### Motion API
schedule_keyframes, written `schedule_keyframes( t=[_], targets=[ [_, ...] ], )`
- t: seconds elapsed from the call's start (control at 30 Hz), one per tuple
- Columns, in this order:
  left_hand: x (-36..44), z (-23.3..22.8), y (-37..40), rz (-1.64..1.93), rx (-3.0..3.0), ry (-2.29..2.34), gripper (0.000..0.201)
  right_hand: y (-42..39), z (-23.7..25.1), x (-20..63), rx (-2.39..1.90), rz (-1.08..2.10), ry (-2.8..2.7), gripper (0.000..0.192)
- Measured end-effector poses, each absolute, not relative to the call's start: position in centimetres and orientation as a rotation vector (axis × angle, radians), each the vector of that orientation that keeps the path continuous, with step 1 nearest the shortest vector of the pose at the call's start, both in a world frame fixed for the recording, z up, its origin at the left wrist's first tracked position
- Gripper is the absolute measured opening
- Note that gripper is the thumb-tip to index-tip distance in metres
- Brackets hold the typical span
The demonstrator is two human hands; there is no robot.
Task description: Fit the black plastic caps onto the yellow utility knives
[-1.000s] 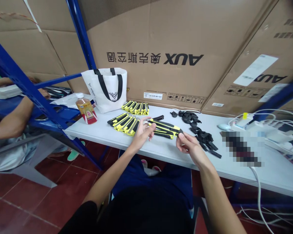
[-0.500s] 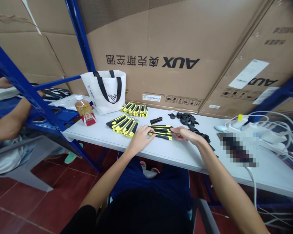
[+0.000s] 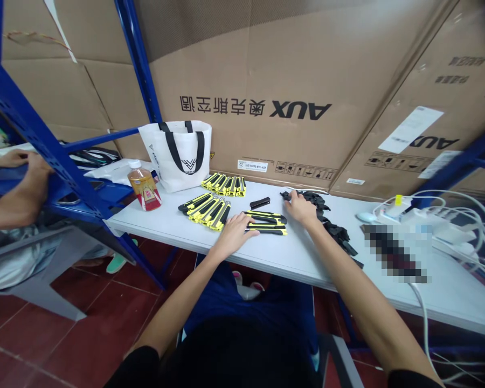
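Note:
My left hand [image 3: 235,235] lies with its fingers stretched over the left ends of a small group of black-and-yellow utility knives [image 3: 269,230] on the table. My right hand [image 3: 302,209] is at the left end of a pile of small black plastic parts [image 3: 318,199], its fingers drawn together at a small black part [image 3: 284,195] and partly covering it. Left of my left hand, a fanned row of utility knives [image 3: 206,210] lies flat. Behind that is a second row of utility knives [image 3: 225,184]. A single black strip-like piece [image 3: 260,202] lies between my hands, further back.
A white tote bag [image 3: 181,156] and a drink bottle [image 3: 144,186] stand at the left of the white table [image 3: 299,258]. White cables and power strips [image 3: 432,215] crowd the right. Large cartons [image 3: 242,64] stand behind. A co-worker's arm [image 3: 22,188] is beyond the blue post.
My right hand has left the right ends of the knives and moved back to the black parts. My left hand stays at the knives, its fingers now flatter.

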State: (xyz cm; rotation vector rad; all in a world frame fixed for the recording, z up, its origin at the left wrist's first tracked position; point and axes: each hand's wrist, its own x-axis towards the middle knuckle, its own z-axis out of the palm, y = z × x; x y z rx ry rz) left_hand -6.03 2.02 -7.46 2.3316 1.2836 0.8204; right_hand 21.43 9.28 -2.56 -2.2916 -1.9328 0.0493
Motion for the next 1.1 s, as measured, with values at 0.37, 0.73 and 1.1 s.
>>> schedule_keyframes(
  t=[0.37,0.73,1.1],
  targets=[
    [-7.2,-5.8,1.8,1.024,1.674,1.038,0.048,3.2,-3.1,21.9,-2.257,-0.149,-2.117,0.04],
    [-6.1,-4.4,1.0,1.278,1.337,0.768,0.059,-5.2,-3.9,20.0,-1.353,0.492,-1.359,0.06],
    [-4.7,-3.6,-0.8,1.399,1.176,0.508,0.046,-8.1,-1.5,15.7,-1.098,0.716,-1.294,0.057]
  ],
)
